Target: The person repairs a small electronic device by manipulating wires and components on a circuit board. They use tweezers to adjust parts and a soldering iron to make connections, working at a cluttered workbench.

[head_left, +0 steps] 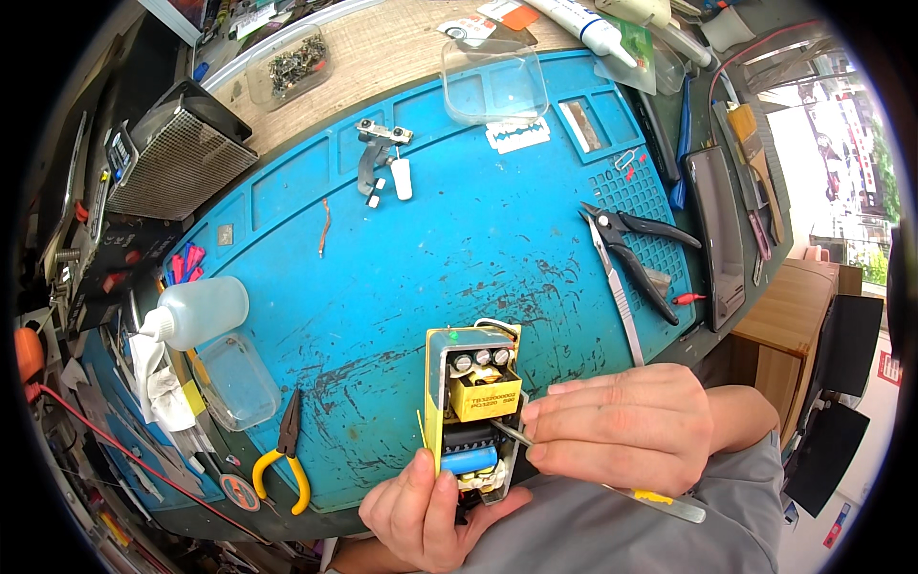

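Note:
My left hand point(421, 507) grips the lower end of a power supply board point(434, 392), its fingers at the left edge and thumb underneath. The board is tilted up above the blue mat and carries a yellow transformer point(486, 394), a blue cylindrical capacitor point(469, 460) and several small round capacitors near its top. Closed in a pinch, my right hand point(622, 426) holds slim metal tweezers point(669, 503) with a yellow patch near their flat end. Their tip reaches the board just below the transformer; whether it touches a part I cannot tell.
Cutters point(636, 249) and a slim silver tool point(617, 297) lie right on the blue mat point(430, 239). Yellow-handled pliers point(287, 450), a clear tray point(237, 383) and a squeeze bottle point(206, 311) stand left. Farther back are a razor blade point(517, 135) and a small clamp-like part point(378, 163).

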Demonstrator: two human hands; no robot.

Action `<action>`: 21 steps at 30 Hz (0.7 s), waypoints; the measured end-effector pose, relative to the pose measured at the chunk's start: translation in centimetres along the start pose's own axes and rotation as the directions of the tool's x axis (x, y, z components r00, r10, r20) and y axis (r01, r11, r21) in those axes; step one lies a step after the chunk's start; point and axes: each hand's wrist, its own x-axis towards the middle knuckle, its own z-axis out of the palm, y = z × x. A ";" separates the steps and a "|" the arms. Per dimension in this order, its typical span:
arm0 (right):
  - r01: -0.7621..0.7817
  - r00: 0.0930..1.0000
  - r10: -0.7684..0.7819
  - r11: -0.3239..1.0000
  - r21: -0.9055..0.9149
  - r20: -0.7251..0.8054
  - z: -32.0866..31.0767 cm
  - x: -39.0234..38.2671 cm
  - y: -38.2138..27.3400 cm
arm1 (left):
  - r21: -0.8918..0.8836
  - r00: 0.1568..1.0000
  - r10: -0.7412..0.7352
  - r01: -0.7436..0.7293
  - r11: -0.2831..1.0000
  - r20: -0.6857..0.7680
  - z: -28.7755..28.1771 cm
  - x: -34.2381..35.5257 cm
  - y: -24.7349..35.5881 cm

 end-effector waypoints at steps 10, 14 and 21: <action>0.032 0.997 -0.032 0.999 0.000 -0.073 0.6 -0.4 0.6 | 0.045 0.991 0.046 -0.041 0.998 -0.122 1.2 -0.4 -0.2; -0.005 0.991 0.011 0.999 0.046 -0.130 1.2 -1.0 0.7 | 0.028 0.996 0.025 -0.022 0.999 -0.088 0.8 -0.4 -0.1; 0.002 0.994 0.003 0.999 0.048 -0.107 0.8 -0.7 0.7 | 0.046 0.993 0.027 -0.022 0.999 -0.119 1.1 -0.4 0.0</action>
